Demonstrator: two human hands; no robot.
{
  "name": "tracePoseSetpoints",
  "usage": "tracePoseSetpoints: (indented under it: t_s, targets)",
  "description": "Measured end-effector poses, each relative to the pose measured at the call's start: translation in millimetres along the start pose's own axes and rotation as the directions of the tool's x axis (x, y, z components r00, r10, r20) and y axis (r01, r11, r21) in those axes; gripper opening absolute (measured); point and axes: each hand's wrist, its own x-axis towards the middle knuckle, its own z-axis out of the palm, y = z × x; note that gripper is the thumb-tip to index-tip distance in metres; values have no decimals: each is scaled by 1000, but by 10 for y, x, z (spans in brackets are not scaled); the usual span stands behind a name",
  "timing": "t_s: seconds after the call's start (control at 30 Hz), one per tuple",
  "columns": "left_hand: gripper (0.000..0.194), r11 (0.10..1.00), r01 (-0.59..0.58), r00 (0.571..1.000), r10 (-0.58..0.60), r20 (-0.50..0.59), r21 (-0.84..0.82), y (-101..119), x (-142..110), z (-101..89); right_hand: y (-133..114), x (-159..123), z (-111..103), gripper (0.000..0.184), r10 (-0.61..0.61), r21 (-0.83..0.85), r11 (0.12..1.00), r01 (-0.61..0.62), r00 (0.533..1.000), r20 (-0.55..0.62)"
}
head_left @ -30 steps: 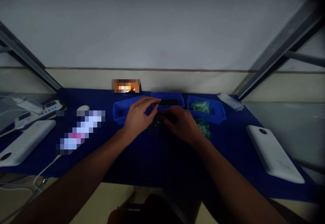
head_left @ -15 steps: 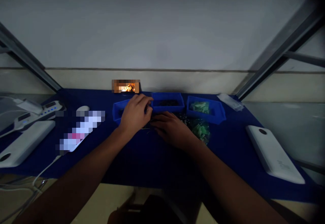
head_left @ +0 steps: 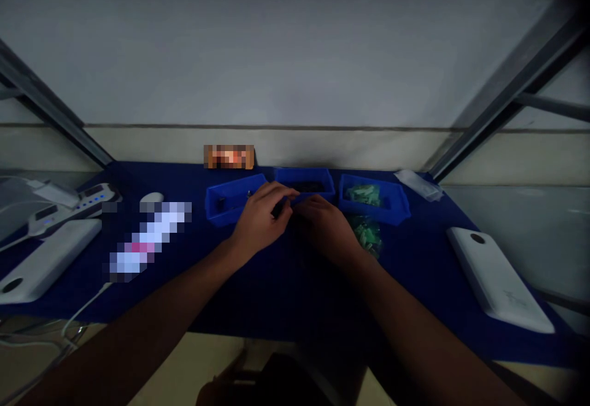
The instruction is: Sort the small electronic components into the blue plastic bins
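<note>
My left hand (head_left: 266, 215) and my right hand (head_left: 325, 225) meet at the front of the middle blue bin (head_left: 304, 197), fingertips close together. Both hands are closed in a pinch; whatever lies between the fingers is too dark and small to make out. Dark pieces lie in the middle bin. To the left, partly behind my left hand, the left blue bin (head_left: 225, 206) holds a few small dark pieces. The right blue bin (head_left: 395, 206) contains pale green pieces (head_left: 364, 195). Beside my right wrist lies a clear bag of green pieces (head_left: 369, 235), partly covered by my forearm.
A blurred lit phone (head_left: 152, 237), a white power bank (head_left: 50, 261), a power strip (head_left: 74, 209) and a mouse-like white object (head_left: 152, 200) occupy the left. Another white power bank (head_left: 500, 280) and a clear plastic packet (head_left: 417, 185) lie right. An orange picture (head_left: 229, 157) leans at the back wall.
My left hand has shifted right, uncovering more of the left bin. My right hand has also moved slightly right and its fingers are now more curled in, closer to the left fingertips.
</note>
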Motion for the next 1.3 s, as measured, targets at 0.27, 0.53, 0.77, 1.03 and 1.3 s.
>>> tracePoseSetpoints:
  t_s: [0.27,0.53,0.77,1.03,1.3]
  targets:
    - [24,988,143,990,-142,23,-61,39,7,-23,-19,15,-113,23,278,336,921,-197,937,-212]
    - [44,917,276,957,-232,176,-287,-65,-37,81,-41,21,-143,10,354,350,907,-236,877,-326]
    - [30,867,297,955,-262,141,-401,-75,-12,97,-119,25,-157,9,289,380,909,-174,919,-269]
    - [23,871,315,949,-293,116,-376,-128,-37,132,-98,16,-172,16,185,252,964,-87,901,-393]
    - [21,833,312,948,-305,91,-458,-85,-32,126,-17,18,-95,20,83,113,992,-46,935,-345]
